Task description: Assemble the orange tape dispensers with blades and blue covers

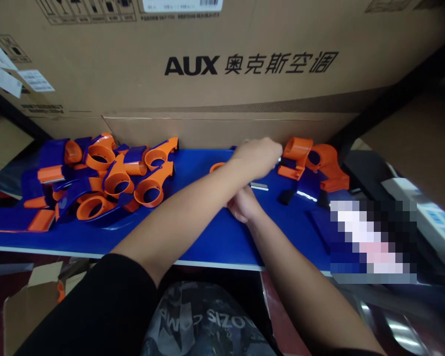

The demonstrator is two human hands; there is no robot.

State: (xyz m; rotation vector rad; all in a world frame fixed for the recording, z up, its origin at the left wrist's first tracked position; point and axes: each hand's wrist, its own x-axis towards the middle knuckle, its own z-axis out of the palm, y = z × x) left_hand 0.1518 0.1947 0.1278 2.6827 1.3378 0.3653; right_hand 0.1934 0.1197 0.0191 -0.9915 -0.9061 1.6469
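Note:
My left forearm crosses over my right one, both above the blue tabletop. My left hand (261,154) is closed in a fist, knuckles up; a small pale bit shows at its right edge, too little to name. Beneath the left wrist, my right hand (244,203) has curled fingers, partly covered. It appears to hold a tape dispenser, whose orange ring (217,166) peeks out left of the forearm; the rest is hidden. A small silver metal strip (259,187) lies on the table beside my hands.
Several orange and blue tape dispensers (116,180) are heaped at the left. More orange parts (330,168) lie at the right, near a white power strip (426,217). A large cardboard box (207,99) walls off the back. Below left is an open carton (31,306).

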